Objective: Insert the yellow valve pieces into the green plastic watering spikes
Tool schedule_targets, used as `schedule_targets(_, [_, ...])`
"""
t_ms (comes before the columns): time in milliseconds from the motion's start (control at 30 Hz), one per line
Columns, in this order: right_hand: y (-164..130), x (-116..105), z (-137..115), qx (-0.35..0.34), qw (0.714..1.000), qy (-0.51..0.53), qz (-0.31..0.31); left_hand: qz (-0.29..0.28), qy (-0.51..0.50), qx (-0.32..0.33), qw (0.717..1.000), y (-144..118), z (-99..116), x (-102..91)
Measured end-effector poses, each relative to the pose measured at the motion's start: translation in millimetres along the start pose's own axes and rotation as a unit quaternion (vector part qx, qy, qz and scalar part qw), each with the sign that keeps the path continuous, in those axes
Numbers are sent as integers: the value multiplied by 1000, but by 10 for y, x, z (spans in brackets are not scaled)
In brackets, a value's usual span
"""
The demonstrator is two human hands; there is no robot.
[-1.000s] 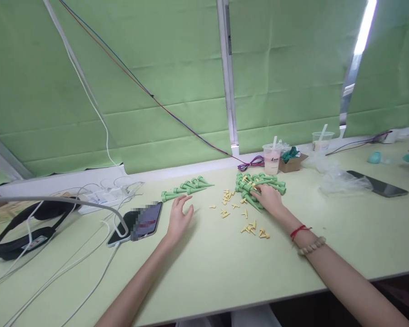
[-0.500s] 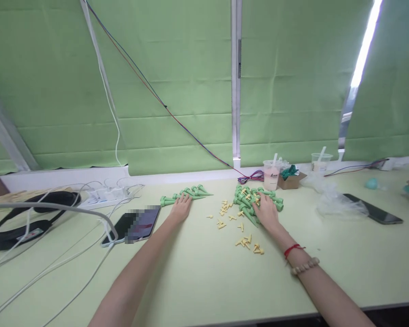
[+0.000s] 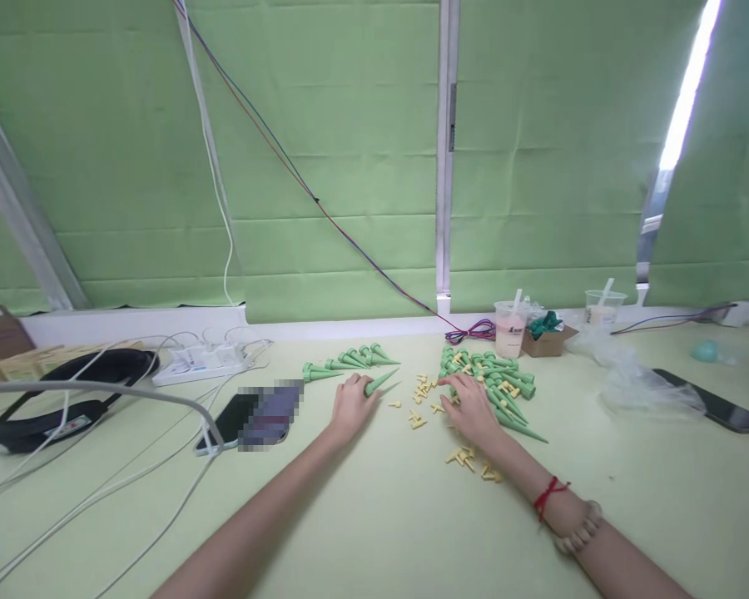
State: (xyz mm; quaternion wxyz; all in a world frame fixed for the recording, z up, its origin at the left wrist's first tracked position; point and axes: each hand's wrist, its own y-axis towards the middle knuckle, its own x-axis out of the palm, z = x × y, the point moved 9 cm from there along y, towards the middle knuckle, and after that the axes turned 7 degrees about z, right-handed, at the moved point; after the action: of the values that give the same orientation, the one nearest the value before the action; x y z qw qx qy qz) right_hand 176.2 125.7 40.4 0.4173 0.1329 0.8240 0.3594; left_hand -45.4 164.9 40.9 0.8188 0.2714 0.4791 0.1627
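Left fingers [image 3: 353, 386] hold a green spike [image 3: 380, 382]; right fingers [image 3: 460, 386], grip unclear, overlap the pile's [image 3: 490, 368] left edge; open table [image 3: 374, 520] nearer.

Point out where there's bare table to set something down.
Bare tabletop lies between the forearms, on the near side of the yellow pieces; another patch, between the right forearm and black phone, is nearly bare. Crowded: the green pile by the right hand, and the left side, with cables and phones.
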Motion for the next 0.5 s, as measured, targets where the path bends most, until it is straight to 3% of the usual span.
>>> schedule_targets(200, [-40,78,38,41,997,13,-64,34,-159,-77,984,-363,251,11])
schedule_targets(333, [-14,-41,162,98,993,-30,-58,23,-339,-140,930,-454,274,69])
schedule_targets(500, [31,-172,237,110,989,-83,-46,34,-448,-177,876,-441,251,19])
